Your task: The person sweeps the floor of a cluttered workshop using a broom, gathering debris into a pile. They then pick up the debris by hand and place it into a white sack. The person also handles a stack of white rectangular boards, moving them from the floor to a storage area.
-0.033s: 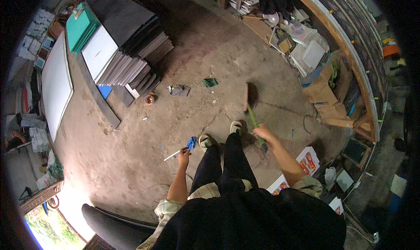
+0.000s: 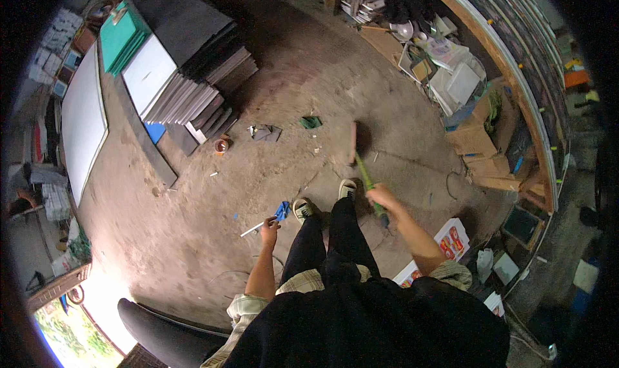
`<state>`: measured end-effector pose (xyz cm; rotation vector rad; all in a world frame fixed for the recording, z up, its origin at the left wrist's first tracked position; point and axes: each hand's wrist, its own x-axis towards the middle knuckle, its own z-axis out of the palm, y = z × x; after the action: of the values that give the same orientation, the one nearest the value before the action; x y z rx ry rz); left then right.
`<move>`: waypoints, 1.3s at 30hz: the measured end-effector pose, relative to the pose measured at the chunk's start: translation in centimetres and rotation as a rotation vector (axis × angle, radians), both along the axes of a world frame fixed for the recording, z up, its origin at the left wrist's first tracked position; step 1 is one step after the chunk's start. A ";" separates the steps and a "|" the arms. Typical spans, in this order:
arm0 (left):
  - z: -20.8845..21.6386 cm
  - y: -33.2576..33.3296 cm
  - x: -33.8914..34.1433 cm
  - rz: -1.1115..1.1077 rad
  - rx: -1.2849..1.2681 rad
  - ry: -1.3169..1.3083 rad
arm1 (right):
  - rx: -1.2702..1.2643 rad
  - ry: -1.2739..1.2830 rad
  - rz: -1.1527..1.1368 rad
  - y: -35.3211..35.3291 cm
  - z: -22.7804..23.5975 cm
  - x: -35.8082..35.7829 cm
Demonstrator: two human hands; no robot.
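Observation:
My right hand [image 2: 383, 199] is wrapped round the green handle of a tool [image 2: 365, 172]. Its narrow reddish-brown head sits crosswise at the far end, ahead of my right shoe; blur hides its exact kind. At my left side, my left hand [image 2: 269, 229] is closed on a thin white stick [image 2: 252, 230] that points out to the left. A crumpled blue piece [image 2: 282, 210] shows just beyond those fingers; whether I hold it or it lies on the floor, I cannot tell. My shoes [image 2: 302, 208] stand on the dusty floor between the hands.
A tall stack of sheets [image 2: 187, 100] stands at the far left, beside a white panel [image 2: 84, 123]. A brown cup [image 2: 222, 145], grey scraps [image 2: 265, 133] and a green scrap [image 2: 310, 122] lie ahead. Cardboard boxes [image 2: 474, 139] line the right; a dark padded seat [image 2: 161, 332] is behind left.
My right hand and the green-handled tool have shifted slightly to the left. My left hand and the white stick have barely moved.

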<state>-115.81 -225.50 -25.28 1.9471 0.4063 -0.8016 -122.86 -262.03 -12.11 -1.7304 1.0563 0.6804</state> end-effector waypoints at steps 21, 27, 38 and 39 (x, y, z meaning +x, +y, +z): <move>1.2 7.0 -5.8 0.628 0.053 0.054 | -0.331 0.084 0.660 -0.4 -3.3 22.5; 1.4 1.7 -7.7 0.801 0.029 0.078 | -0.296 -0.028 0.859 4.5 -4.8 24.5; 3.0 -5.4 -5.4 1.010 -0.064 0.043 | 0.254 -0.140 1.014 8.8 -3.4 31.9; 2.9 -5.6 -6.1 1.037 -0.060 0.044 | 0.173 -0.185 1.063 8.1 -3.0 31.9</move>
<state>-121.90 -231.07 -22.40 1.3671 1.2533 -0.1610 -90.98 -253.94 -15.11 -2.0817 -0.1388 1.1681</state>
